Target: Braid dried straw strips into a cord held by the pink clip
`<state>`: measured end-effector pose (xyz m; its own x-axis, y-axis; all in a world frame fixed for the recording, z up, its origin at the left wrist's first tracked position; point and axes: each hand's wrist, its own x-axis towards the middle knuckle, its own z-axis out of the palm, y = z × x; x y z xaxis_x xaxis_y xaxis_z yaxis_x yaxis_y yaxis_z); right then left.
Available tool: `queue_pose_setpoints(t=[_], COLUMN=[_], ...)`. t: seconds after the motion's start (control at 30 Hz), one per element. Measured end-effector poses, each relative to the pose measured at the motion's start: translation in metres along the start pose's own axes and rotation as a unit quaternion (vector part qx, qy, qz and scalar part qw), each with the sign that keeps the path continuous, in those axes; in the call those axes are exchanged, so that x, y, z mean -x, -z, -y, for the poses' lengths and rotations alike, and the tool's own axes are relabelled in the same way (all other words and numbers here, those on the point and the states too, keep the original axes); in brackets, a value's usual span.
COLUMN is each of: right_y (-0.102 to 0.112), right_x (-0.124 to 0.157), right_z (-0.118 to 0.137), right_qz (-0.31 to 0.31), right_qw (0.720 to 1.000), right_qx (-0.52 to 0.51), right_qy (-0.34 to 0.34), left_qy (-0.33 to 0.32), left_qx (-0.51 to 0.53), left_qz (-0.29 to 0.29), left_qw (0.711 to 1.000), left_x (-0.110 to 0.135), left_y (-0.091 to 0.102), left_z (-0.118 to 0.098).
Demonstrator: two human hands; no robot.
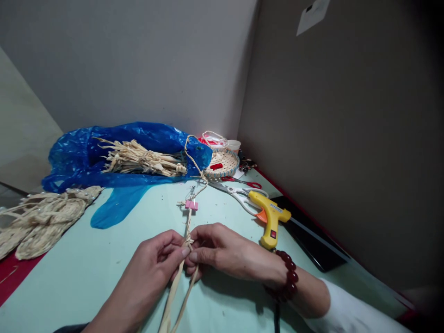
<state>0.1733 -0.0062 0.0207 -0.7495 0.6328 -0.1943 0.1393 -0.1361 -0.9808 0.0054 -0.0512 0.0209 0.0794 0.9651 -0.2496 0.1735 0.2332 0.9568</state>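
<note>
My left hand [152,266] and my right hand [222,252] meet at the middle of the pale green table [86,273]. Both pinch the same plaited straw strip [188,226], thumbs pressed together on it. Loose straw strands [175,296] trail from the pinch toward me. The far end of the plait is held by a pink binder clip [191,205], from which a straw cord [194,162] loops back toward the blue bag. A dark red bead bracelet [287,275] circles my right wrist.
A blue plastic bag [79,157] holding a bundle of dried straw [142,159] lies at the back. Woven straw pieces [41,219] sit at the left. Right of the hands are a yellow glue gun [270,217], scissors [236,192] and a round woven tray [224,164].
</note>
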Motion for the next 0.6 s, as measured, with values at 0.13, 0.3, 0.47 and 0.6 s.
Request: queue_pose_setpoints(t=[0.13,0.3,0.47,0.6], right_y=[0.007,0.005,0.003,0.002], right_x=[0.002,0.005,0.001,-0.003], right_z=[0.008,0.013,0.01,0.002], right_qz=[0.013,-0.04,-0.094,-0.137], right_qw=[0.999,0.992,0.985,0.978], right_qx=[0.048,0.117,0.144,0.154], right_qy=[-0.005,-0.033,-0.027,0.012], left_qy=[0.001,0.013,0.005,-0.042], left_qx=[-0.052,-0.091,-0.174,-0.255], left_qz=[-0.01,0.0,-0.006,-0.038], left_qw=[0.999,0.996,0.985,0.965], left_x=[0.0,0.0,0.003,0.008], left_y=[0.003,0.004,0.004,0.001], left_z=[0.001,0.001,0.004,0.005])
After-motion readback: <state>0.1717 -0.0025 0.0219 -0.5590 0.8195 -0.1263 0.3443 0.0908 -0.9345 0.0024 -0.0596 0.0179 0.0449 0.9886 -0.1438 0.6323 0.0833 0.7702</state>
